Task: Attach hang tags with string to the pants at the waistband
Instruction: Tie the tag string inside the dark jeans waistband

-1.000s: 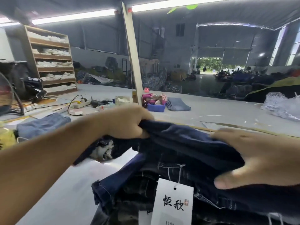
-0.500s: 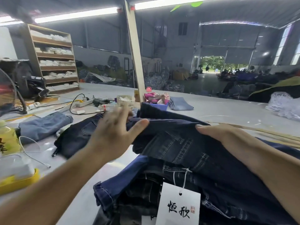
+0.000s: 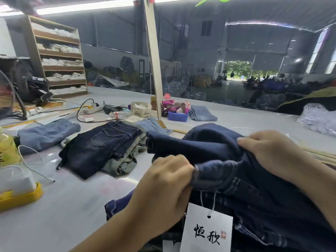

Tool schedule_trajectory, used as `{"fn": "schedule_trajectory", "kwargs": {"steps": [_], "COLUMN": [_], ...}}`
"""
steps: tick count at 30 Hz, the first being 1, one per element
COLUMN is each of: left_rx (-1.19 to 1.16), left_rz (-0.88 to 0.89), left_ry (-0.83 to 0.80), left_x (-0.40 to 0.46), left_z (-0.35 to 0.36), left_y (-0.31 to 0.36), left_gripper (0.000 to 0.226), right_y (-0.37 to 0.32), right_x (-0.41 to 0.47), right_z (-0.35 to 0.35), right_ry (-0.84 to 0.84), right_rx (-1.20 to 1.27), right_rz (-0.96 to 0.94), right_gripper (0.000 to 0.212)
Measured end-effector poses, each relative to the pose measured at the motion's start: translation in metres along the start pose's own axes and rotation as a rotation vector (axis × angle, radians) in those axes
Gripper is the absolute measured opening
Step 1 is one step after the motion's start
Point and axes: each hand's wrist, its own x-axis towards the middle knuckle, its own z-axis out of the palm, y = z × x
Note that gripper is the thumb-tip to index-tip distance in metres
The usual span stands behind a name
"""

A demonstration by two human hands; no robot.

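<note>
A pair of dark blue jeans (image 3: 209, 148) lies bunched on top of a denim pile in front of me. My left hand (image 3: 163, 186) grips a fold of this denim near the middle of the pile. My right hand (image 3: 272, 153) pinches the same pair further right and higher. Below my hands a white hang tag (image 3: 207, 231) with black characters hangs by a thin white string (image 3: 214, 200) from a pair underneath. Another folded dark pair (image 3: 101, 144) lies on the table to the left, back pockets up, on top of a faded greenish pair.
The grey table (image 3: 72, 206) also holds light blue jeans (image 3: 45, 133), a yellow-based clear container (image 3: 18, 188), a white cable, a power strip (image 3: 91, 110), a small basket (image 3: 141, 109) and a blue bin (image 3: 178, 115). A wooden post (image 3: 152, 57) rises behind; a fan stands far left.
The folded dark pair now lies flat on the table to the left, let go by my left hand. Both hands have come back and closed on the top pair of the pile.
</note>
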Motion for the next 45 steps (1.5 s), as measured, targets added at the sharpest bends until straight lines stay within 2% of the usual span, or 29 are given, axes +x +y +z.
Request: {"fn": "schedule_trajectory", "kwargs": {"steps": [1,2,3,4,5,6,7,9,11,13,15,17,20,23,27,30,34,38,42,45], "left_rx": [0.012,0.036,0.047,0.054,0.045,0.027,0.004,-0.051,-0.105,-0.098,-0.061,-0.088,-0.056,0.010,0.056,0.025,-0.016,-0.003,-0.144,-0.411], "left_rz": [0.068,0.126,0.151,0.165,0.174,0.184,0.190,0.175,0.141,0.136,0.120,0.026,-0.123,-0.131,-0.135,-0.077,0.088,0.151,0.030,-0.310], "left_ry": [-0.041,-0.062,-0.073,-0.076,-0.068,-0.052,-0.038,-0.036,-0.092,-0.166,-0.258,-0.279,-0.235,-0.238,-0.164,-0.142,-0.194,-0.355,-0.435,-0.305], "left_x": [-0.004,-0.007,-0.009,-0.010,-0.010,-0.009,-0.009,-0.012,-0.019,-0.025,-0.028,-0.028,-0.026,-0.023,-0.014,-0.010,-0.024,-0.030,-0.017,0.002], "left_z": [0.000,0.002,0.003,0.004,0.005,0.005,0.006,0.009,0.006,0.001,-0.001,-0.003,-0.005,-0.002,0.005,0.004,-0.007,-0.013,-0.014,-0.008], "left_y": [0.001,0.003,0.005,0.007,0.009,0.011,0.014,0.016,0.013,0.003,-0.008,-0.019,-0.032,-0.038,-0.025,-0.020,-0.017,-0.023,-0.024,-0.032], "left_gripper": [0.015,0.019,0.024,0.026,0.025,0.021,0.018,0.017,0.024,0.025,0.027,0.027,0.025,0.032,0.019,0.009,0.010,0.018,0.020,0.032], "right_y": [-0.002,-0.006,-0.015,-0.027,-0.043,-0.052,-0.060,-0.068,-0.070,-0.072,-0.074,-0.073,-0.068,-0.055,-0.031,-0.024,-0.026,-0.019,-0.005,0.004], "right_x": [0.003,0.001,-0.004,-0.013,-0.026,-0.034,-0.039,-0.039,-0.038,-0.037,-0.035,-0.028,-0.022,-0.017,-0.009,-0.011,-0.014,-0.010,-0.008,-0.007], "right_z": [-0.003,-0.006,-0.008,-0.010,-0.008,-0.003,0.001,0.005,0.008,0.015,0.023,0.029,0.032,0.029,0.024,0.023,0.013,0.007,0.004,0.003], "right_ry": [0.109,0.244,0.312,0.289,0.138,-0.073,-0.265,-0.493,-0.564,-0.540,-0.535,-0.578,-0.536,-0.457,-0.429,-0.443,-0.546,-0.437,-0.290,-0.298], "right_rx": [-0.235,-0.391,-0.432,-0.405,-0.354,-0.333,-0.322,-0.357,-0.462,-0.550,-0.608,-0.632,-0.628,-0.452,0.003,0.158,0.413,0.640,0.897,0.996], "right_rz": [-0.112,-0.264,-0.461,-0.639,-0.747,-0.744,-0.667,-0.436,-0.297,-0.253,-0.250,-0.309,-0.308,-0.238,-0.129,-0.108,0.025,0.087,0.088,0.130], "right_gripper": [0.020,0.026,0.029,0.025,0.015,0.005,0.023,0.058,0.068,0.065,0.049,0.018,0.015,0.017,0.011,0.015,0.014,0.019,0.022,0.022]}}
